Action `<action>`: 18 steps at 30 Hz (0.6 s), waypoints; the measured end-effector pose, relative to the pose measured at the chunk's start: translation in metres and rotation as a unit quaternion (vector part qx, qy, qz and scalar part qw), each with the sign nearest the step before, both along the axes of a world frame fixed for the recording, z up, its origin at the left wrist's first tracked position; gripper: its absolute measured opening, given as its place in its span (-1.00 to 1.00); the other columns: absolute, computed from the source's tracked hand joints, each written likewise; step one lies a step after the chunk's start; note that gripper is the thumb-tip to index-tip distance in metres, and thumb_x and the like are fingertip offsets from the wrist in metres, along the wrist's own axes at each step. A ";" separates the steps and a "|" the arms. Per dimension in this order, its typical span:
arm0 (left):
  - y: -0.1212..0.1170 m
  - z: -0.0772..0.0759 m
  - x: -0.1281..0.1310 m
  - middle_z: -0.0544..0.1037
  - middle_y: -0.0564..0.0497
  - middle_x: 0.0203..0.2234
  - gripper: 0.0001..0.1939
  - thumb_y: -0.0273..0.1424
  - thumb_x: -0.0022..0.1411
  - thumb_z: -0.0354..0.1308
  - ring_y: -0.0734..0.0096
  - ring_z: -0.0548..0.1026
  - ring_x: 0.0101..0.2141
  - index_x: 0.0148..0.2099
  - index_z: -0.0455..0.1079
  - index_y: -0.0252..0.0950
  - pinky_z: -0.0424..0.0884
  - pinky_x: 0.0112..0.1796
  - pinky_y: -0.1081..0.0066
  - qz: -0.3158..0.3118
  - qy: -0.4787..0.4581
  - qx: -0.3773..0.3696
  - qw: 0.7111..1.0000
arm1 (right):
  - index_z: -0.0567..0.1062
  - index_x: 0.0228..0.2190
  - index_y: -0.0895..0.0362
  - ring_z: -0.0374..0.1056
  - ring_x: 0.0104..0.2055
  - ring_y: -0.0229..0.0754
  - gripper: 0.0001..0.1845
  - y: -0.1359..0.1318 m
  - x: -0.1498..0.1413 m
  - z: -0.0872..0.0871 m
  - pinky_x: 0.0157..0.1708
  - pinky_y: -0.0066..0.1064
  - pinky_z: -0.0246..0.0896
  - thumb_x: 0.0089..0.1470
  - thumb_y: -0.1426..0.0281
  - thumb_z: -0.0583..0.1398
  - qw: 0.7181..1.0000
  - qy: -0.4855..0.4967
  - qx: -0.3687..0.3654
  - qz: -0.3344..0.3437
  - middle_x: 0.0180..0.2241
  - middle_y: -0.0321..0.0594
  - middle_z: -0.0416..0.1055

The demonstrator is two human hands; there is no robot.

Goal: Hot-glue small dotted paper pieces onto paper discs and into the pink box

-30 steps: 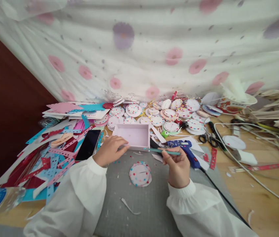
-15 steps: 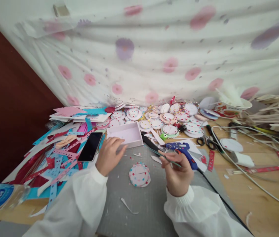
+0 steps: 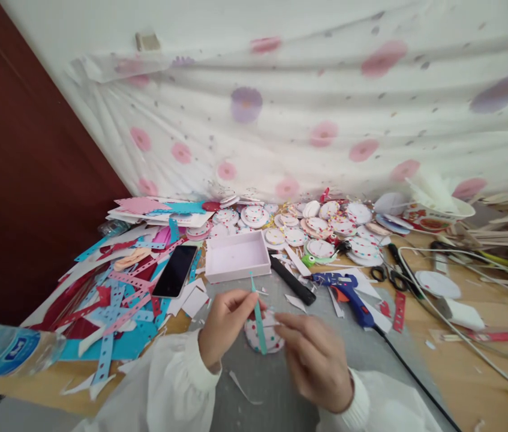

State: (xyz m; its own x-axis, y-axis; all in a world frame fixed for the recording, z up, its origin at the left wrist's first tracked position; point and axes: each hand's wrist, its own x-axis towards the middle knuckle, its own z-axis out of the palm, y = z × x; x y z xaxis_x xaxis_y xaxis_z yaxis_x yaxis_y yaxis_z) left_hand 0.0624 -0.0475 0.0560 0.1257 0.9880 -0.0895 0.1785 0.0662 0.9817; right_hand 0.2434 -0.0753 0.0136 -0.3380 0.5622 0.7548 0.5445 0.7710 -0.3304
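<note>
My left hand (image 3: 229, 321) pinches a slim teal stick (image 3: 260, 327) with a narrow tip, which stands out above the thumb and forefinger. Just below it, on a grey mat (image 3: 276, 408), lies a round white paper disc (image 3: 254, 341) with red and blue dots around its edge. Close over the disc's right side is my right hand (image 3: 314, 357), its fingers bent and smeared by motion; whether they hold anything is not clear. A shallow pale lilac box (image 3: 238, 273) stands beyond both hands, its inside facing up.
A blue glue gun (image 3: 348, 294) and a black-handled tool (image 3: 292, 281) lie to the right. Scissors (image 3: 388, 276) and a white cable lie farther right. Dotted discs (image 3: 254, 216) are heaped behind the box. At left are a phone (image 3: 175, 271), paper strips (image 3: 110, 318) and a plastic bottle (image 3: 15, 348).
The teal stick has gone from my right hand to my left. My left hand left the box and came over the disc; my right hand moved down toward it. The view shifted.
</note>
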 end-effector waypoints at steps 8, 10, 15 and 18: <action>0.045 -0.050 -0.031 0.51 -0.01 -0.58 -0.61 -0.15 0.18 0.09 0.44 0.39 -0.52 -0.42 0.52 -0.37 0.28 -0.47 0.49 -0.009 0.041 0.047 0.998 | 0.40 -0.14 0.46 0.31 -0.17 0.28 -0.25 0.022 0.084 -0.048 -0.22 0.01 0.22 0.03 -0.04 0.07 0.842 -0.167 -0.095 -0.505 -0.24 0.34 0.37; 0.052 -0.063 -0.031 0.52 -0.01 -0.58 -0.60 -0.13 0.16 0.11 0.44 0.41 -0.52 -0.40 0.53 -0.38 0.28 -0.47 0.49 -0.021 0.025 0.030 0.999 | 0.43 -0.22 0.45 0.32 -0.22 0.25 -0.25 0.024 0.093 -0.061 -0.24 -0.04 0.22 0.01 -0.07 0.07 0.814 -0.225 -0.124 -0.520 -0.31 0.30 0.37; 0.059 -0.077 -0.033 0.51 0.00 -0.58 -0.60 -0.12 0.13 0.15 0.44 0.44 -0.50 -0.35 0.54 -0.40 0.31 -0.41 0.49 -0.022 -0.015 0.011 1.000 | 0.45 -0.28 0.33 0.32 -0.22 0.16 -0.41 0.028 0.096 -0.072 -0.24 -0.13 0.21 0.03 0.01 0.08 0.810 -0.251 -0.145 -0.510 -0.32 0.17 0.36; 0.059 -0.080 -0.036 0.51 0.00 -0.57 -0.60 -0.11 0.13 0.16 0.44 0.44 -0.49 -0.35 0.55 -0.39 0.31 -0.41 0.49 -0.024 -0.030 0.006 0.999 | 0.45 -0.25 0.32 0.33 -0.20 0.17 -0.37 0.031 0.098 -0.073 -0.25 -0.14 0.23 0.06 -0.04 0.03 0.821 -0.233 -0.140 -0.501 -0.33 0.13 0.36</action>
State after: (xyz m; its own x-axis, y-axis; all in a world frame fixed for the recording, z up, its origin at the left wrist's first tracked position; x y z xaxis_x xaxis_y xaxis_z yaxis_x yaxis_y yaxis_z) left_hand 0.0266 0.0113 -0.0237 0.1783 0.9816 -0.0680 0.1226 0.0464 0.9914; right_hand 0.3414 -0.0446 -0.0598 0.1855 0.8642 0.4677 0.9770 -0.2130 0.0061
